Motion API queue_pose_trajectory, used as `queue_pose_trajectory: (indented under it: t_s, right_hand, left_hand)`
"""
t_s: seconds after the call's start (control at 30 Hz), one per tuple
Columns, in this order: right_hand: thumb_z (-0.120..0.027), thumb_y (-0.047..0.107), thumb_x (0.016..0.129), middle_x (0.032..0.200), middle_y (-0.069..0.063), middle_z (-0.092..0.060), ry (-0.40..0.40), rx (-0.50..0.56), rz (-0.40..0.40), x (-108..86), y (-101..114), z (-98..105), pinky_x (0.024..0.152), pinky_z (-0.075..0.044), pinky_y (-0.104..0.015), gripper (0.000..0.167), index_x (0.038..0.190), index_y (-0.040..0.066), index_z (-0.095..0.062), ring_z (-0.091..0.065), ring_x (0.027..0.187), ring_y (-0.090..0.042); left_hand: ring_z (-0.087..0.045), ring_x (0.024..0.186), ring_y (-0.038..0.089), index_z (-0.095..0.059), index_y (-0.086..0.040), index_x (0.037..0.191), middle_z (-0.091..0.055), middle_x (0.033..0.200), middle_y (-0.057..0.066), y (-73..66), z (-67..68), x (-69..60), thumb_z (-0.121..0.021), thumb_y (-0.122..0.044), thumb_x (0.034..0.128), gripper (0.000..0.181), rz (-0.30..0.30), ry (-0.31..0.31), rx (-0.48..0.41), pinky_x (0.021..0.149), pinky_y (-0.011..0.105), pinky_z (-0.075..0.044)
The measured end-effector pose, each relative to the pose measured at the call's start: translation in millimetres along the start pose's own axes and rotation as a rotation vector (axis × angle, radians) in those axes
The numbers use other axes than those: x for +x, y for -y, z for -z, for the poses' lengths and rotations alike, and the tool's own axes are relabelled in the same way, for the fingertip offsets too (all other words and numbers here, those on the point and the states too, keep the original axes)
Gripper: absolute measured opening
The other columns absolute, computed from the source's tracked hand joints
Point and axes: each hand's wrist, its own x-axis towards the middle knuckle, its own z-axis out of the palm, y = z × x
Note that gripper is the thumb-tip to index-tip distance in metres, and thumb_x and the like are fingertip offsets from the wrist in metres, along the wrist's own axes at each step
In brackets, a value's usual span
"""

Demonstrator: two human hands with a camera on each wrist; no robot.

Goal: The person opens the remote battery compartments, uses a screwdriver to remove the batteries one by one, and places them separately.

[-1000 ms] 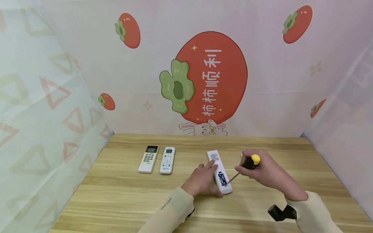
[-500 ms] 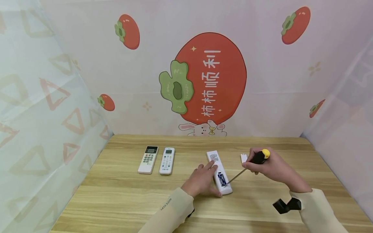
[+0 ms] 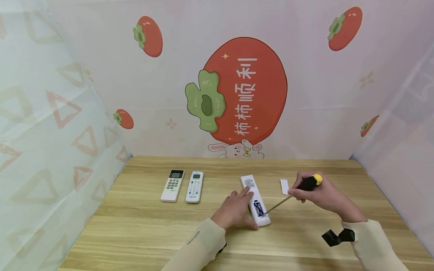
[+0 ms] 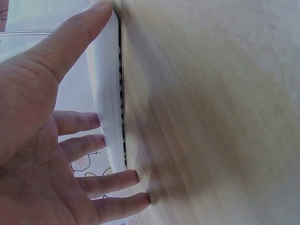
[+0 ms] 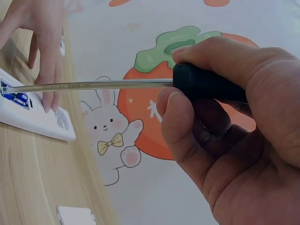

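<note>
A white remote control (image 3: 257, 195) lies face down, its battery compartment uncovered and blue batteries (image 3: 259, 209) inside. My left hand (image 3: 234, 210) rests along its left side with fingers spread; in the left wrist view the thumb touches the casing (image 4: 105, 70) near one end, and two fingertips touch its side. My right hand (image 3: 317, 195) grips the black-and-yellow handle of a screwdriver (image 3: 308, 183). The steel shaft (image 5: 117, 84) slants down, its tip at the lower end of the batteries. In the right wrist view, thumb and forefinger pinch the handle's front.
A loose white battery cover (image 3: 284, 186) lies just beyond the right hand. Two more remote controls, one with a black top (image 3: 173, 185) and one all white (image 3: 194, 187), lie face up on the left of the wooden table (image 3: 142, 222). A printed cloth backdrop (image 3: 305, 131) stands behind.
My right hand has moved right and tipped the screwdriver lower, its tip staying at the batteries. The battery cover, mostly hidden before, now shows. The left hand has stayed in place.
</note>
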Motion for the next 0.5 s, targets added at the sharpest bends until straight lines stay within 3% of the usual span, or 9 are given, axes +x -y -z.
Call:
queue_pose_trajectory:
  t_s: [0.37, 0.5]
  right_hand:
    - [-0.078, -0.013, 0.08, 0.075, 0.001, -0.065, -0.027, -0.039, 0.171, -7.2, 3.3, -8.7, 0.045, -0.048, -0.026, 0.033, 0.083, 0.017, -0.067, -0.058, 0.054, -0.014]
    - [-0.079, -0.012, 0.08, 0.075, 0.004, -0.064, -0.009, -0.067, 0.186, -5.2, 3.1, -7.4, 0.044, -0.047, -0.025, 0.033, 0.083, 0.018, -0.066, -0.057, 0.054, -0.012]
  left_hand:
    - [-0.04, 0.141, 0.037, -0.041, -0.014, 0.156, -0.027, 0.166, 0.003, 0.9, -1.2, 0.6, -0.087, -0.06, 0.0696, 0.108, -0.009, -0.002, 0.012, 0.111, 0.052, -0.04]
    - [-0.04, 0.141, 0.038, -0.041, -0.014, 0.156, -0.028, 0.166, 0.003, 0.5, -0.3, 0.2, -0.088, -0.06, 0.0695, 0.108, -0.01, -0.003, 0.006, 0.111, 0.052, -0.039]
